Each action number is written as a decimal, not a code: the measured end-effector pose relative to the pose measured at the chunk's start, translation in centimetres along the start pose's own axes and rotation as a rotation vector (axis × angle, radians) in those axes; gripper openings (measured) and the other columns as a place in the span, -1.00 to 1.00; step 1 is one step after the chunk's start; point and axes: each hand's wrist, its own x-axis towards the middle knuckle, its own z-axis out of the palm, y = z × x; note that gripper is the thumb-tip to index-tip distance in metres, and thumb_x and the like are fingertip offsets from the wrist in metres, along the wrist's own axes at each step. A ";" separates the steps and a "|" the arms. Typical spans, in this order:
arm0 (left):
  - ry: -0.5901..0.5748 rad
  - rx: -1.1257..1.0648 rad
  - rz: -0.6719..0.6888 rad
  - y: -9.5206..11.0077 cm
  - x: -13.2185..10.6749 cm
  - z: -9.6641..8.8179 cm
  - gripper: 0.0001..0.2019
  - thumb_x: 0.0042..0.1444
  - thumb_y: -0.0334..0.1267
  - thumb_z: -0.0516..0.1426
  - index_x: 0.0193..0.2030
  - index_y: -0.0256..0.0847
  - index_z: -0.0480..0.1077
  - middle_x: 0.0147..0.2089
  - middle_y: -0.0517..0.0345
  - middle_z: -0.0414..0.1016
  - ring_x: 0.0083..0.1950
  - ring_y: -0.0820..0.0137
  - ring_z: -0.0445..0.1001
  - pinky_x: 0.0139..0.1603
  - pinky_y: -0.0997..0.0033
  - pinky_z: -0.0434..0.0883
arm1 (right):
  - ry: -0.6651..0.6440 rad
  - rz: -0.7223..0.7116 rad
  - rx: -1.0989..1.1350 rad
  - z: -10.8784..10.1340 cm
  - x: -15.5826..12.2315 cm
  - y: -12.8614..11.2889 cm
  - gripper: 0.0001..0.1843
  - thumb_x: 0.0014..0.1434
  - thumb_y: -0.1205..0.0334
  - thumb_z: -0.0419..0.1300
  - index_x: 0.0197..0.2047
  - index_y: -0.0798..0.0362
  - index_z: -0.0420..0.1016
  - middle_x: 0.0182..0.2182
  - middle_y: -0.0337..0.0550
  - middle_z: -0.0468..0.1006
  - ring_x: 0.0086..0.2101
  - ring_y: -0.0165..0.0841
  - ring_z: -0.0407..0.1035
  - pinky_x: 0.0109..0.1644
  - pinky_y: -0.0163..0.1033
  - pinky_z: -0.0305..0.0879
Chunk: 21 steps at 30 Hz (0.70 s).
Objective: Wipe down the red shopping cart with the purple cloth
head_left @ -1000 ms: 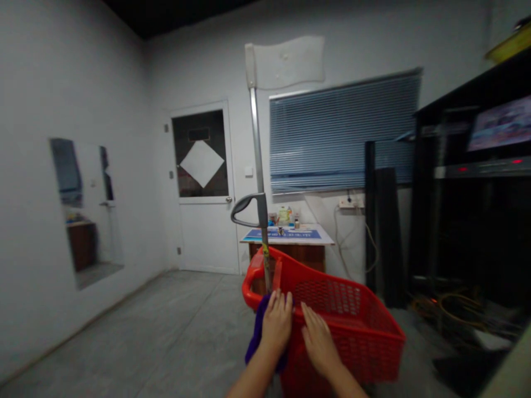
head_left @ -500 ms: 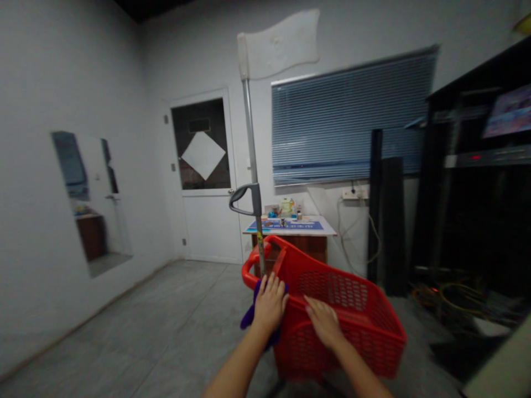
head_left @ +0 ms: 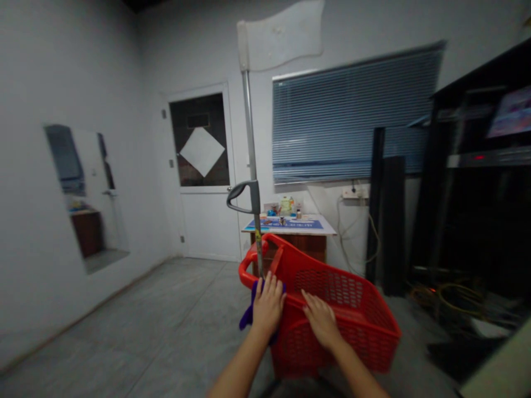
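And here we are at the red basket [head_left: 332,354], a bright, glossy plastic cart with rows of slots through its walls, a rounded rim, and a chunky loop handle [head_left: 244,272] at its left end! Dark supports show beneath it. In comes the purple cloth [head_left: 246,318], deep-coloured and soft-looking, directly under the left grip [head_left: 267,304], a flap drooping out to that grip's left and a sliver peeking out on its right. The left grip lies over it, fingers stretched and close together; its underside is hidden, so whether it pinches the cloth, I cannot tell. Over to the right grip [head_left: 320,320]: fingers extended flat, side by side, laid on the near rim. The basket's hollow opens just beyond both grips and stretches off to the right, while the loop handle sits ahead and slightly left of the left grip. Right beyond those left fingertips, up goes the metal pole [head_left: 249,119], carrying a grey hand loop [head_left: 254,197] and, high above the grips, a white flag-shaped panel [head_left: 284,38]! Farther ahead, past the basket, stands a surface [head_left: 328,228] bearing small bottles [head_left: 286,205].
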 end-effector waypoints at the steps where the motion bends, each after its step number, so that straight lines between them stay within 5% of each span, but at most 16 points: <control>1: -0.003 -0.007 -0.005 0.4 0.0 0.1 -0.63 0.33 -0.10 -0.07 0.16 -0.11 0.37 0.23 0.06 0.40 0.39 0.23 0.11 0.40 0.00 -0.02 | 0.001 -0.002 -0.006 0.0 -0.1 0.0 -0.41 0.33 0.00 -0.24 0.39 -0.16 -0.04 0.32 -0.26 0.15 0.29 -0.27 0.00 0.34 0.01 -0.11; 8: -0.104 -0.024 0.136 1.1 0.3 0.7 -0.63 0.31 -0.07 -0.04 0.16 -0.10 0.36 0.19 0.07 0.44 0.35 0.23 0.19 0.41 0.01 -0.03 | -0.027 -0.055 -0.040 -0.7 -0.9 -0.3 -0.36 0.31 -0.01 -0.19 0.42 -0.12 -0.15 0.38 -0.30 -0.04 0.34 -0.30 -0.17 0.37 0.00 -0.22; 14: -0.036 0.011 0.004 0.4 0.0 -0.4 -0.61 0.33 -0.09 -0.09 0.17 -0.13 0.36 0.27 0.01 0.35 0.38 0.22 0.12 0.40 -0.02 -0.04 | 0.019 -0.069 -0.045 -0.8 -1.1 -0.9 -0.35 0.33 0.02 -0.23 0.43 -0.07 -0.26 0.40 -0.28 -0.18 0.36 -0.31 -0.35 0.38 0.03 -0.27; 21: -0.056 -0.012 0.001 1.7 -0.1 0.2 -0.61 0.35 -0.11 -0.11 0.16 -0.15 0.37 0.22 0.04 0.42 0.35 0.22 0.19 0.39 -0.01 0.01 | 0.098 -0.058 -0.059 0.7 -2.4 -2.4 -0.32 0.32 0.01 -0.19 0.43 0.02 -0.21 0.40 -0.24 -0.20 0.36 -0.24 -0.38 0.39 0.02 -0.28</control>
